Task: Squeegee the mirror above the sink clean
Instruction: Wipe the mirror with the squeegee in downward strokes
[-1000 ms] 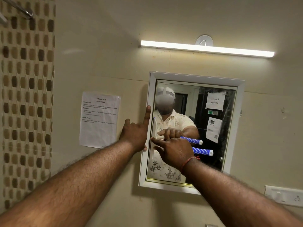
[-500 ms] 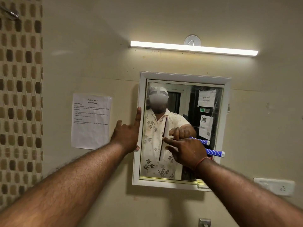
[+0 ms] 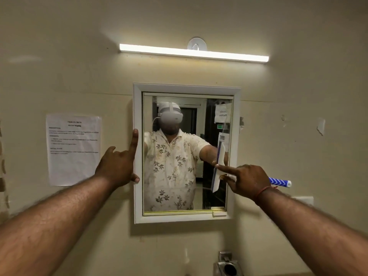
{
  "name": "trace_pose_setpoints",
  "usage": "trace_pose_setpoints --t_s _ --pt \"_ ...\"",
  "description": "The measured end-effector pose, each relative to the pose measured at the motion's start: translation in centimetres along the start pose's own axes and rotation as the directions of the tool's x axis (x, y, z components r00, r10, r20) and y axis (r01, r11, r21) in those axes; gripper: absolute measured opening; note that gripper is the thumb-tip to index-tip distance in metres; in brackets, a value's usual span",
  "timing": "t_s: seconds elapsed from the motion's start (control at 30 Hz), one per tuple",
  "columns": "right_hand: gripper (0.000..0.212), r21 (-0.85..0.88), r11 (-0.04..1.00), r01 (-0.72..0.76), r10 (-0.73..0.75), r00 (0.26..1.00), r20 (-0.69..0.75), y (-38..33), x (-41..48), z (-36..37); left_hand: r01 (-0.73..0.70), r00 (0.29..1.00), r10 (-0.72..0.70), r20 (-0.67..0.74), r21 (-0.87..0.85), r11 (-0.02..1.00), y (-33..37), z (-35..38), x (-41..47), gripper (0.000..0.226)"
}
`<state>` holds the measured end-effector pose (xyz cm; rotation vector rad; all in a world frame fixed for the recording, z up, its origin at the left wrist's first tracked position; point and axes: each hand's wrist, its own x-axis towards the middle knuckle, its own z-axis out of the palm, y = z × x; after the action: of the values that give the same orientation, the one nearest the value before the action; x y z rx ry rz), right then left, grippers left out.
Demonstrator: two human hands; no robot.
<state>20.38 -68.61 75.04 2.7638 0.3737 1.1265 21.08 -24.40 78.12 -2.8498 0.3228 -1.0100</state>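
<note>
A "Laundry Machine" note (image 3: 223, 112) is shown in the mirror (image 3: 173, 196), touched at its left edge by a straight finger of the left hand (image 3: 116, 166), the squeegee (image 3: 220, 154) gripped by the right hand (image 3: 247, 181).

the mirror (image 3: 200, 188) glass in the middle of the picture is glossy and smooth. its frame (image 3: 138, 196) is smooth white, plastic or painted, i can't say which. the squeegee (image 3: 218, 166) at right has a pale, plastic-looking blade and a shiny blue-and-white handle (image 3: 278, 181). the wall (image 3: 298, 108) is matt cream, chipped at upper right. the paper (image 3: 73, 156) at left is matt and lightly creased. the fixture (image 3: 229, 265) at the bottom is dull metal.
</note>
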Motion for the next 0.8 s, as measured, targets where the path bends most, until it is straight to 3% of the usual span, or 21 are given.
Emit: trace_pose_setpoints --t_s 0.4,0.53,0.67,0.8 --pt "0.054 -0.019 1.0 0.008 -0.007 1.0 0.01 -0.9 -0.3 -0.2 0.053 0.998 -0.052 0.032 -0.022 0.998 0.8 0.7 0.0 0.177" --pt "0.054 0.052 0.986 0.16 -0.156 0.985 -0.074 -3.5 -0.4 0.2 0.073 0.997 -0.071 0.041 -0.037 0.997 1.0 1.1 0.1 0.179" --pt "0.044 0.022 0.937 0.349 -0.335 0.914 -0.228 -9.1 0.0 0.8 0.09 0.995 -0.086 0.057 -0.061 0.994 1.5 1.2 -0.4 0.176" --pt "0.044 0.062 0.912 0.406 -0.381 0.892 -0.242 -14.3 0.8 1.9 0.122 0.99 -0.119 0.075 -0.038 0.992 2.0 1.1 -0.8 0.18"
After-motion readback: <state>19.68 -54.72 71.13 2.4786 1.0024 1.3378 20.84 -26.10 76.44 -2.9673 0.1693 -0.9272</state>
